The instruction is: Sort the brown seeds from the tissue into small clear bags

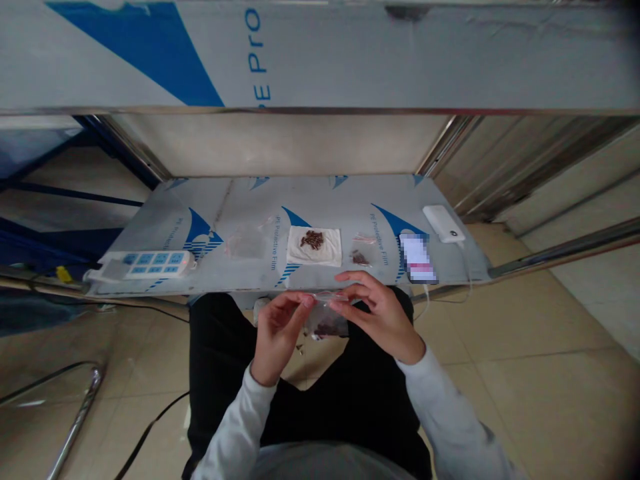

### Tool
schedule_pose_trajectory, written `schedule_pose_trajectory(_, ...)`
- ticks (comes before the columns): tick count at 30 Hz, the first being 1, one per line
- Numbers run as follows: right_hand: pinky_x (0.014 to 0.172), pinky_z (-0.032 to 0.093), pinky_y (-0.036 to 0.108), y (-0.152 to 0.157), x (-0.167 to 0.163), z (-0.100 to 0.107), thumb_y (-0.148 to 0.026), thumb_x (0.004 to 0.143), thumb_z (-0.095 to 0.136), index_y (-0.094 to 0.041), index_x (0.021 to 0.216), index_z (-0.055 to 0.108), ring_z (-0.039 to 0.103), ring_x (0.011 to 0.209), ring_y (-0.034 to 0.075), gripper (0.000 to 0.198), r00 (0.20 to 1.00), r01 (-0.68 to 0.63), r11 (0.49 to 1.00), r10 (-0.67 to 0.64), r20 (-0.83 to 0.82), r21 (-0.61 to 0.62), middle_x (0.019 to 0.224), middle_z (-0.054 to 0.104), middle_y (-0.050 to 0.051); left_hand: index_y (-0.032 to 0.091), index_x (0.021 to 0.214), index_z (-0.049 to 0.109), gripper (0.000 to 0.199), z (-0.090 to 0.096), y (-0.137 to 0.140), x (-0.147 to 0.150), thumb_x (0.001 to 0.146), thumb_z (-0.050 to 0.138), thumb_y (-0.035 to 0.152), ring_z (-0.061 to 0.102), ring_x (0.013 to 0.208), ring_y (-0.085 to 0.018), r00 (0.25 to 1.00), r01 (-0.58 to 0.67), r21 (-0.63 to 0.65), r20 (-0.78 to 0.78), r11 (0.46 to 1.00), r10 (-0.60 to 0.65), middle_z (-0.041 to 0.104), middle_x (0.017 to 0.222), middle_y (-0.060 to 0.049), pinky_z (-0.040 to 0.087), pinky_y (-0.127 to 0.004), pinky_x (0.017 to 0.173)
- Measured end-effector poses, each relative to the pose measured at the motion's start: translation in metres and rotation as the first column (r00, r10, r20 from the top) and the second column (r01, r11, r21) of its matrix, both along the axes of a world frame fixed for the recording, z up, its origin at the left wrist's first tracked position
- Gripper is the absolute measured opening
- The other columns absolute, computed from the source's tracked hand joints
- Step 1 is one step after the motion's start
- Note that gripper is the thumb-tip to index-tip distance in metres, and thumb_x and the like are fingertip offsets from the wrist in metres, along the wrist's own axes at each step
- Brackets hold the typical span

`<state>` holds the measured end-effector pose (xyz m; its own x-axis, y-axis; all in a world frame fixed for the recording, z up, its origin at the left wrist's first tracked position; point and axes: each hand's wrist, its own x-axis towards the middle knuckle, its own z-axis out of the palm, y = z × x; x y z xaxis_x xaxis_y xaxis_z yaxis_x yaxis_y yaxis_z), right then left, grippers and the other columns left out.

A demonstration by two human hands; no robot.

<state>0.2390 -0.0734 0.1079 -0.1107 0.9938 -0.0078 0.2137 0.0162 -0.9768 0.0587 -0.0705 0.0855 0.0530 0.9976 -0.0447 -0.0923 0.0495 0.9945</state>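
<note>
1. Beyond my knees, the film-covered worktop [310, 190] runs left to right; its parts lie along the near half, I'd say so both hands can reach them.
2. Far to the left, the power strip [160, 263] lies near the edge, probably parked there to leave the middle free.
3. Over my lap, just off the near edge, my left hand [281, 327] and right hand [383, 317] face each other, raised, I judge, so that what they hold can hang freely. Left thumb and forefinger pinch one end of the bag's mouth; right thumb and fingertips pinch the other, my remaining right fingers loosely spread.
4. At the middle, white paper [299, 256] lies under a heap of small brown pieces [313, 240], likely to keep them together.
5. Left of it lies clear plastic [247, 245]; I cannot tell how many layers.
6. Between my fingertips, the clear bag [326, 317] hangs mouth up, its dark contents [327, 329] sunk to the bottom.
7. On the right, the white power bank [443, 222] sits farther back than the phone [419, 257], seemingly out of my way.
8. Between paper and phone lies a smaller bag [363, 251] with dark bits.
</note>
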Motion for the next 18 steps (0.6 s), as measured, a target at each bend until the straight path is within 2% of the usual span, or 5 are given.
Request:
schedule_pose_trajectory(4, 0.07, 0.052, 0.028, -0.011, -0.011, -0.018, -0.037, 0.079, 0.067, -0.019, 0.09, 0.068, 0.066, 0.077, 0.018, 0.021, 0.975, 0.093, 0.99, -0.112, -0.192, -0.108, 0.084, 0.072, 0.005, 0.015, 0.08, 0.066, 0.016, 0.0, -0.005, 0.005, 0.078, 0.068, 0.03, 0.064, 0.076, -0.014, 0.997, -0.026, 0.014, -0.077, 1.0, 0.027, 0.069, 0.079, -0.004, 0.052, -0.025, 0.075)
schedule_pose_trajectory(7, 0.068, 0.05, 0.027, -0.015, -0.017, -0.019, -0.037, 0.081, 0.065, -0.017, 0.079, 0.069, 0.064, 0.072, 0.017, 0.02, 0.97, 0.168, 0.985, -0.174, -0.17, -0.052, 0.078, 0.071, 0.005, 0.014, 0.082, 0.066, 0.018, 0.001, -0.006, 0.005, 0.078, 0.067, 0.032, 0.064, 0.075, -0.013, 0.994, -0.026, -0.008, -0.103, 1.0, 0.025, 0.069, 0.079, -0.004, 0.052, -0.024, 0.073)
schedule_pose_trajectory(11, 0.07, 0.049, 0.028, -0.015, -0.02, -0.012, -0.036, 0.081, 0.065, -0.019, 0.077, 0.07, 0.063, 0.072, 0.017, 0.019, 0.983, 0.176, 0.984, -0.175, -0.052, 0.019, 0.076, 0.071, 0.004, 0.015, 0.085, 0.067, 0.021, 0.001, -0.004, 0.002, 0.077, 0.068, 0.034, 0.065, 0.076, -0.015, 0.99, 0.094, -0.059, -0.101, 0.994, -0.1, 0.071, 0.083, -0.006, 0.053, -0.025, 0.071)
schedule_pose_trajectory(14, 0.071, 0.051, 0.028, -0.015, -0.022, -0.013, -0.039, 0.078, 0.067, -0.019, 0.084, 0.068, 0.064, 0.076, 0.017, 0.02, 0.974, 0.156, 0.987, -0.161, -0.162, -0.045, 0.082, 0.071, 0.004, 0.015, 0.08, 0.068, 0.018, 0.0, -0.004, 0.002, 0.077, 0.068, 0.033, 0.065, 0.075, -0.015, 0.988, 0.07, -0.022, -0.133, 0.997, -0.073, 0.071, 0.079, -0.005, 0.052, -0.025, 0.072)
schedule_pose_trajectory(18, 0.061, 0.05, 0.026, -0.02, -0.023, -0.021, -0.042, 0.079, 0.065, -0.018, 0.073, 0.062, 0.061, 0.067, 0.016, 0.025, 0.951, 0.189, 0.976, -0.209, -0.228, -0.106, 0.07, 0.065, 0.003, 0.014, 0.077, 0.067, 0.02, 0.001, -0.007, 0.003, 0.077, 0.068, 0.034, 0.065, 0.071, -0.015, 0.987, 0.044, -0.012, -0.152, 0.999, -0.046, 0.07, 0.075, -0.005, 0.053, -0.025, 0.068)
